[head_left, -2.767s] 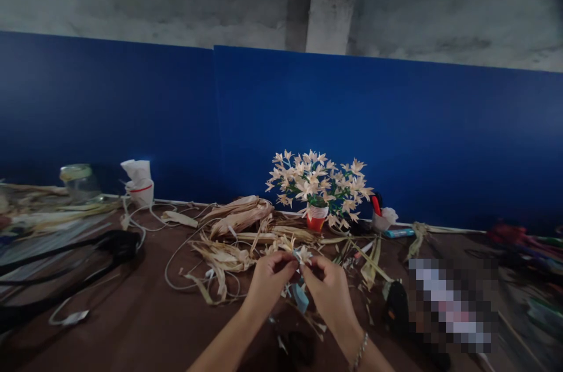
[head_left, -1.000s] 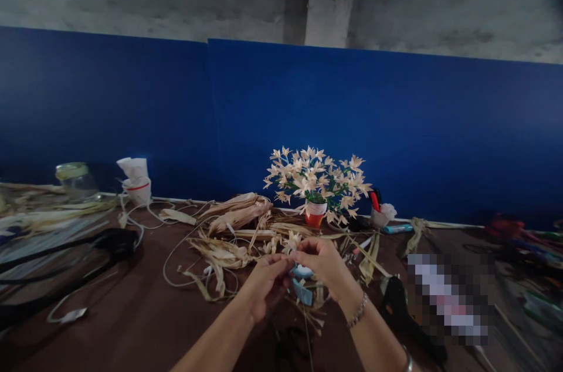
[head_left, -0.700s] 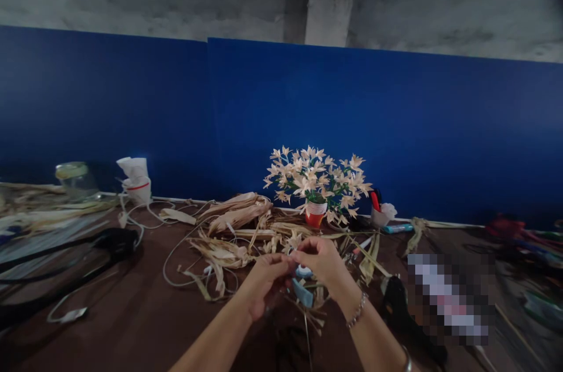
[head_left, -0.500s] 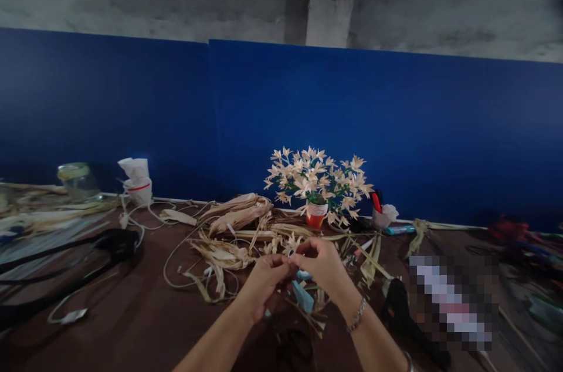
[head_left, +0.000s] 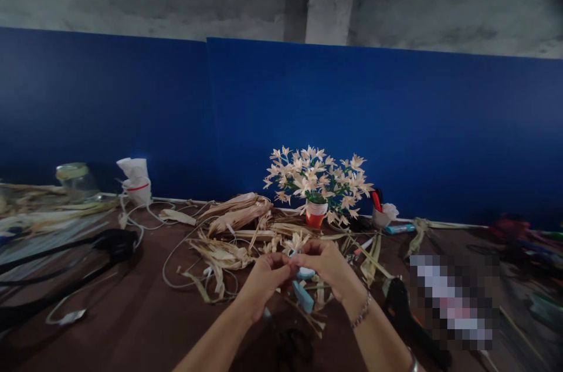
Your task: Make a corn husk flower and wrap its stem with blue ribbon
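Note:
My left hand (head_left: 264,281) and my right hand (head_left: 328,266) meet in front of me, thumbs and fingertips pinched together. Just above the fingertips shows a small pale husk flower (head_left: 296,241), held at its base; its stem is mostly hidden by the fingers. A blue-and-white piece (head_left: 305,273) lies beneath my right fingers. Below that is a light blue strip (head_left: 303,297), among husk scraps. Behind my hands stands a red-and-white pot (head_left: 316,216) filled with similar pale flowers (head_left: 314,175) on green stems.
Dried husks (head_left: 240,216) cover the table behind my hands. A black glue gun (head_left: 402,307) lies at right, dark scissors (head_left: 294,348) nearer me. A white cup (head_left: 139,191), a glass jar (head_left: 79,181), a pen cup (head_left: 382,216) and a blue partition (head_left: 378,114) stand beyond.
The small flower above my fingertips has shifted slightly right and turned a little. My right fingers have changed position slightly; both hands stay pinched together.

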The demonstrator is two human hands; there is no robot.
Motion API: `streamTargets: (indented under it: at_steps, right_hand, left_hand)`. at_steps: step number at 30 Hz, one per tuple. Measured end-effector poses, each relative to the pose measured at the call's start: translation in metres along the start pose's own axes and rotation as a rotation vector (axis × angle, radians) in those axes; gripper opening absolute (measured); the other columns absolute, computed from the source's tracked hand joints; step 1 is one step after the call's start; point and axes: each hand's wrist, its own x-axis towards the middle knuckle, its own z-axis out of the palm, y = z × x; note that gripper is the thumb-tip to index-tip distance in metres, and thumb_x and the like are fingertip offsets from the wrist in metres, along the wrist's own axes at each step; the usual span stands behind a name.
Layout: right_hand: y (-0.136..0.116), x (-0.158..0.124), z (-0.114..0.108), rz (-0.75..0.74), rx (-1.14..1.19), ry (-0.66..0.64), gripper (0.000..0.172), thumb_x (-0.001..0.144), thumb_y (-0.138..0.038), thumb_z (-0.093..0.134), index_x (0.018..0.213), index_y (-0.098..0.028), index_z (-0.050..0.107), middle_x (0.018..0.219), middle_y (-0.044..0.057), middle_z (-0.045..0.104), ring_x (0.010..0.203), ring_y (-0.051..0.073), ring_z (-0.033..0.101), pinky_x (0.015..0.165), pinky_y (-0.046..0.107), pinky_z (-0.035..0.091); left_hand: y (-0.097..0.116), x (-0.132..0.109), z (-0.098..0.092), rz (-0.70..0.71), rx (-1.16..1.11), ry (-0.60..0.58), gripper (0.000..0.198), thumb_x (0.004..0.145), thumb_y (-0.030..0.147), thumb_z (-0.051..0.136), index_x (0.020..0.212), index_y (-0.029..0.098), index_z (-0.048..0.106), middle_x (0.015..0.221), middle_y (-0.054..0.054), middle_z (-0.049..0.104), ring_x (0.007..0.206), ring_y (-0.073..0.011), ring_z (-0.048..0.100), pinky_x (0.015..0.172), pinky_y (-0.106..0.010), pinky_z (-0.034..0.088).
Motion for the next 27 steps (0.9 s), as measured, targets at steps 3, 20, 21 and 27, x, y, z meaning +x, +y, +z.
streamTargets:
  at_steps: [3,20,21,27]
  right_hand:
    - [0.005,0.003,0.000,-0.042,-0.085,0.036,0.019,0.050,-0.028,0.070,0.054,-0.012,0.060,0.048,-0.003,0.052,0.047,0.008,0.042,0.048,0.021,0.032]
    - [0.009,0.005,0.005,-0.047,-0.163,0.107,0.017,0.053,-0.026,0.066,0.049,-0.014,0.055,0.046,-0.003,0.049,0.045,0.007,0.040,0.045,0.020,0.029]
    - [0.007,0.003,0.004,0.000,-0.060,0.019,0.019,0.054,-0.028,0.067,0.051,-0.014,0.056,0.047,-0.004,0.050,0.045,0.007,0.039,0.046,0.020,0.030]
    - [0.004,-0.004,-0.009,0.168,0.399,-0.437,0.023,0.053,-0.029,0.072,0.064,-0.012,0.062,0.064,0.001,0.059,0.055,0.008,0.050,0.058,0.021,0.037]
  left_hand:
    - [0.001,0.001,0.000,0.039,0.130,0.018,0.029,0.058,0.040,0.064,0.055,0.013,0.053,0.041,0.006,0.043,0.035,-0.0052,0.036,0.038,-0.018,0.027]
    - [0.001,0.000,-0.003,0.004,0.039,0.042,0.021,0.057,0.029,0.065,0.053,0.012,0.053,0.040,0.006,0.042,0.035,-0.0029,0.033,0.037,-0.017,0.022]
    - [0.002,-0.001,-0.003,-0.034,-0.040,0.016,0.020,0.057,0.027,0.065,0.053,0.012,0.052,0.041,0.006,0.043,0.035,-0.0023,0.033,0.036,-0.016,0.021]
    - [0.007,-0.010,-0.005,-0.243,-0.403,-0.233,0.017,0.054,0.015,0.067,0.058,0.011,0.051,0.048,0.004,0.048,0.034,0.0011,0.033,0.034,-0.012,0.017]
